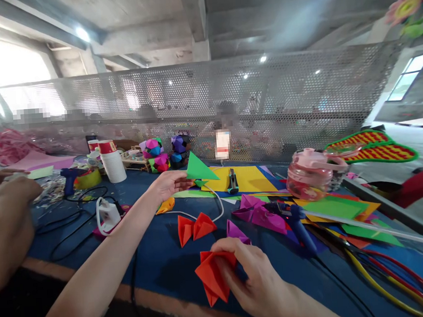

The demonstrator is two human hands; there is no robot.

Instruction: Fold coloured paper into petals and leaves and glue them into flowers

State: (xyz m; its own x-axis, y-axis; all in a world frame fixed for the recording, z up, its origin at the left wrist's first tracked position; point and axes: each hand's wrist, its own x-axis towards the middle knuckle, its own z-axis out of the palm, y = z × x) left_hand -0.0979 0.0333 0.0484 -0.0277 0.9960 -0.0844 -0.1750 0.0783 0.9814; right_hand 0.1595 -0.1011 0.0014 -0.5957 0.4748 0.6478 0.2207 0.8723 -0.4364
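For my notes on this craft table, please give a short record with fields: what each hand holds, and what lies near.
left hand: holds green paper triangle
right hand: grips red folded paper
between them: second red folded piece on blue table
near right: purple folded pieces, glue gun, pink bottle
far left: another person's hands

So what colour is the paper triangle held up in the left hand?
Green: the paper triangle in the left hand shows best in the head view.

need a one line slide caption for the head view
Left hand holds a green paper triangle while the right hand grips a red folded paper piece over the blue table.
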